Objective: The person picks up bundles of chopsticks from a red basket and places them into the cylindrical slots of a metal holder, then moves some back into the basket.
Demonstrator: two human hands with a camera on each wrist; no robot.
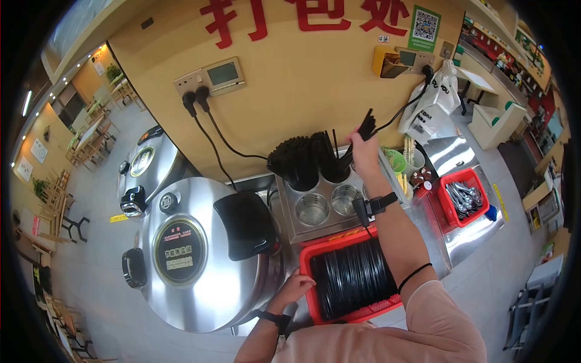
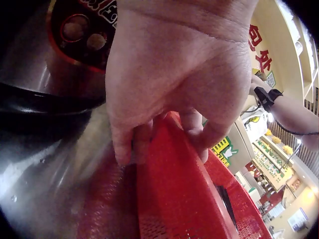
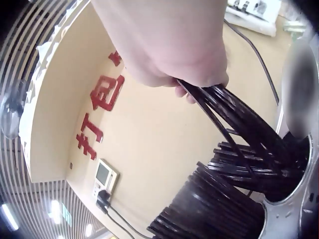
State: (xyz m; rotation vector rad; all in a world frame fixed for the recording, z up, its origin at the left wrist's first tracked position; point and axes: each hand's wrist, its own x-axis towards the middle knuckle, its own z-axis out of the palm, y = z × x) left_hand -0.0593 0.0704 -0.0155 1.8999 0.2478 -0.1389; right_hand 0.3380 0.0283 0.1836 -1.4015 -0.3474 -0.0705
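Observation:
My right hand [image 1: 365, 154] grips a bunch of black chopsticks [image 3: 244, 117], their upper ends sticking out above the fist in the head view. Seen from the right wrist, the bunch slants down into a metal cup at the right edge. More chopsticks [image 3: 209, 204] stand packed in the cup beside it. These cups sit in a steel holder [image 1: 296, 232], along with two front cups [image 1: 312, 209] that show bare insides. Down at the front, my left hand [image 1: 295, 287] pinches the rim of a red basket [image 2: 174, 184]. Black chopsticks [image 1: 351, 281] lie side by side in that basket.
A large steel cooker [image 1: 212, 290] stands left of the basket, with another cooker [image 1: 151, 166] behind it. To the right are a red basket of spoons [image 1: 465, 199], a green cup [image 1: 396, 161] and a white bag [image 1: 433, 100]. Power cords [image 1: 212, 145] hang from the wall.

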